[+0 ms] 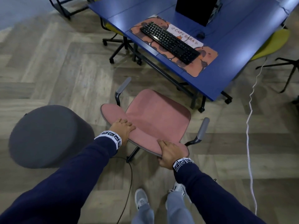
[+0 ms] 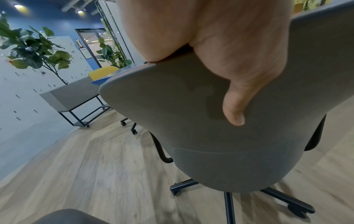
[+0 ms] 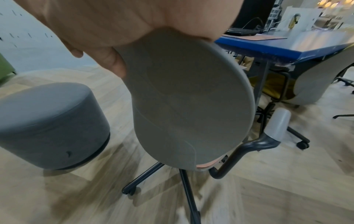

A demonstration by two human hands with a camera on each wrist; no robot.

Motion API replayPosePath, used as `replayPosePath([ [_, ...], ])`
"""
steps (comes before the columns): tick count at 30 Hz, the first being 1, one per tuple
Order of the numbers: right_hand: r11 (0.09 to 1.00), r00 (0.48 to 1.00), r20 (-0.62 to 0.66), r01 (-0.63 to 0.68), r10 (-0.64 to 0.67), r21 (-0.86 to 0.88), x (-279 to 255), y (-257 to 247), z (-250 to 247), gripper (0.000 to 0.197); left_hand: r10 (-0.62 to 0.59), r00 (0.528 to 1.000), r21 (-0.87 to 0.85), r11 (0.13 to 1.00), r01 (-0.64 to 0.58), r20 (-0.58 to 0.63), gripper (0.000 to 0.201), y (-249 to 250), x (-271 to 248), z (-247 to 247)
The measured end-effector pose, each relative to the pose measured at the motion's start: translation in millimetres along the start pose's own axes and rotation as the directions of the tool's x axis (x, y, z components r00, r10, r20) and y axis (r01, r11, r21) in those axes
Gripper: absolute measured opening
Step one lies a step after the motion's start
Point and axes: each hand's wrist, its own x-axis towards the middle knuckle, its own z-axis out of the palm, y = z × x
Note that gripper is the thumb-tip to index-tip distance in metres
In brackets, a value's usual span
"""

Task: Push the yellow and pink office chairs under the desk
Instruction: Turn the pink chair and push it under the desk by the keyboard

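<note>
Head view | both grips, left hand [image 1: 122,129] and right hand [image 1: 170,154], hold pink upholstered office chair [image 1: 155,117] backrest | chair short of blue tabletop [image 1: 242,50] | next: roll it under.

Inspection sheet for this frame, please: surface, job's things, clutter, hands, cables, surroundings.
Surface: blue desk carries a keyboard on a patterned mat and a dark monitor.
Job's things: pink chair stands clear of the desk, not yet under it; yellow chair sits partly under the far side.
Clutter: grey round stool left of the pink chair.
Hands: left hand and right hand grip the backrest top.
Cables: white cable and thin dark cable on the floor.
Surroundings: wood floor, potted plants.
</note>
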Motion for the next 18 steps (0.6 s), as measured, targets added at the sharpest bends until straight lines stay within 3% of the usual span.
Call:
replayPosePath([
  [11, 0.999, 0.999, 0.046, -0.018, 0.016, 0.050, 10.8, 10.6, -23.3, 0.091, -0.013, 1.000, -0.019, 1.000, 0.014, 0.008, 0.070, 1.5, 18.4, -11.0],
  [18, 0.998, 0.999, 0.027, -0.019, 0.017, 0.064, 19.3, 21.5, -33.2, 0.085, -0.002, 1.000, 0.020, 1.000, 0.002, 0.022, 0.072, 0.3, 32.6, -22.3],
])
